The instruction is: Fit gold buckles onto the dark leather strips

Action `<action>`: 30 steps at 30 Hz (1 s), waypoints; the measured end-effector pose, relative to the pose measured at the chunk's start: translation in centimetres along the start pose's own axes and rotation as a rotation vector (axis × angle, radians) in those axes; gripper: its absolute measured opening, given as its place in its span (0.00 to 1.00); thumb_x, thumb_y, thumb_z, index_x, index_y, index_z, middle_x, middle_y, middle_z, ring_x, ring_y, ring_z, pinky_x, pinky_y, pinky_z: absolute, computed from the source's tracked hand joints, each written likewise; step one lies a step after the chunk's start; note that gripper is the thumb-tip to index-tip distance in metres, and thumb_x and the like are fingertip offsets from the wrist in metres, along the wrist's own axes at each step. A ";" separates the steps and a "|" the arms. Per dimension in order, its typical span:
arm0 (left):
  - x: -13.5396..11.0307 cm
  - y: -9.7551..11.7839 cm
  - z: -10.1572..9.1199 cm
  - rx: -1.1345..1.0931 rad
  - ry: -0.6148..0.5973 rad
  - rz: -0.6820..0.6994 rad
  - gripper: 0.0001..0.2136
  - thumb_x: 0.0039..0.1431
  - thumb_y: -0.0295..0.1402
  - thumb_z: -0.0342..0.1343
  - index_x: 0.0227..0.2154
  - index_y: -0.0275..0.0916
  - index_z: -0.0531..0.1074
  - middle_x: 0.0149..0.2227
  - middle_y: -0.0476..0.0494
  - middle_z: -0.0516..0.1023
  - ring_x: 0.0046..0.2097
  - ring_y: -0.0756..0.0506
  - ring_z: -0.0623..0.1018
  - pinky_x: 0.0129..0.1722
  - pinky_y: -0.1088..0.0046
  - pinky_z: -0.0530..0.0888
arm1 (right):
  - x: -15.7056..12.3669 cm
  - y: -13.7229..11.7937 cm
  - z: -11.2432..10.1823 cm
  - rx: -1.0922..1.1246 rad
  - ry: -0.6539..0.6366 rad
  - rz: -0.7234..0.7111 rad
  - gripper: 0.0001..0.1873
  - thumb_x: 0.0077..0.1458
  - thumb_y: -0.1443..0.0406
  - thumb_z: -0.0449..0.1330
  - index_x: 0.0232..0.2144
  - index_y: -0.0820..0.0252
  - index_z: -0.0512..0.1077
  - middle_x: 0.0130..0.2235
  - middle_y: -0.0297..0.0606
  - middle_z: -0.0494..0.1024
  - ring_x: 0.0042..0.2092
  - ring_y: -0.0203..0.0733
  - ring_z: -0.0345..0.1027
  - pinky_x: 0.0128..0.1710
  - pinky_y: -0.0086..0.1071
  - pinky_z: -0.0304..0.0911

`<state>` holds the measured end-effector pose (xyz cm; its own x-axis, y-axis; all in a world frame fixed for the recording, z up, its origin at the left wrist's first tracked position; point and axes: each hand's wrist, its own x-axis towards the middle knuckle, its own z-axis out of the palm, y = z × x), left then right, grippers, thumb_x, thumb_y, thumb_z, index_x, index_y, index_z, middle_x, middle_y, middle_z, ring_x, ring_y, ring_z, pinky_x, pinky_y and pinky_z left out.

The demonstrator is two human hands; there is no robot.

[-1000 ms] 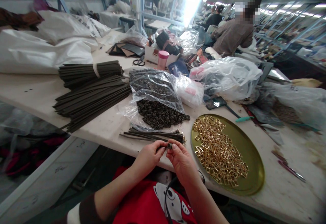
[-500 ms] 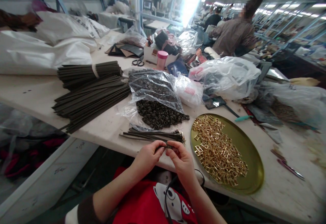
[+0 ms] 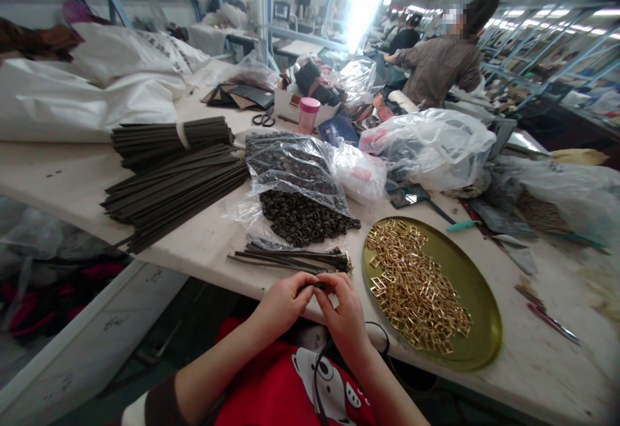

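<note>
My left hand (image 3: 285,300) and my right hand (image 3: 343,304) meet at the table's front edge, fingertips pinched together on a small piece of dark strap (image 3: 318,285). Most of that piece is hidden by the fingers. Just beyond the hands lies a small bundle of thin dark straps (image 3: 285,259) with gold-coloured buckles at its right end. Behind it, many small dark loops (image 3: 300,219) spill from a clear plastic bag (image 3: 295,161). To the right, a round gold tray (image 3: 477,297) holds a heap of gold metal buckles (image 3: 419,284).
Two larger stacks of dark strips (image 3: 179,187) lie on the left. Further back are scissors (image 3: 263,119), a pink-lidded jar (image 3: 309,115) and white plastic bags (image 3: 431,145). A phone (image 3: 409,195) and small pliers-like tool (image 3: 552,323) lie right. A co-worker (image 3: 438,68) stands behind the table.
Both hands have dipped slightly and turned, with my right fingers closing further over the strap piece. The co-worker in the background has shifted an arm to the left.
</note>
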<state>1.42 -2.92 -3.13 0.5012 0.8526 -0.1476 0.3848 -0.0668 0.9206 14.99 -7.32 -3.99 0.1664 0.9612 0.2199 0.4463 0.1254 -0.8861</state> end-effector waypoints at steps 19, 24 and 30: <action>-0.6 -0.5 1.1 -0.325 0.022 -0.029 0.14 0.61 0.39 0.42 0.44 0.35 0.61 0.20 0.55 0.63 0.23 0.52 0.66 0.24 0.77 0.63 | -0.6 -1.2 -0.4 0.194 0.063 0.086 0.11 0.55 0.62 0.52 0.36 0.55 0.74 0.36 0.40 0.72 0.39 0.43 0.65 0.39 0.36 0.62; -0.9 0.4 0.8 -0.356 -0.034 -0.016 0.17 0.60 0.43 0.42 0.43 0.34 0.62 0.20 0.54 0.64 0.23 0.52 0.65 0.24 0.77 0.64 | -0.7 -1.0 -0.1 0.214 0.158 0.156 0.05 0.53 0.64 0.56 0.32 0.54 0.72 0.31 0.35 0.72 0.33 0.40 0.65 0.35 0.33 0.61; -1.3 1.4 0.3 -0.261 -0.047 -0.024 0.17 0.57 0.42 0.48 0.43 0.35 0.64 0.30 0.47 0.70 0.29 0.50 0.69 0.29 0.75 0.67 | -0.3 -0.2 -0.1 0.351 0.158 0.281 0.11 0.47 0.62 0.61 0.36 0.56 0.70 0.31 0.33 0.70 0.33 0.38 0.64 0.35 0.31 0.61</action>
<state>1.51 -4.24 -1.79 0.5319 0.8270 -0.1818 0.1873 0.0944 0.9777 14.92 -7.67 -3.88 0.3819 0.9241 -0.0123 0.0456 -0.0321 -0.9984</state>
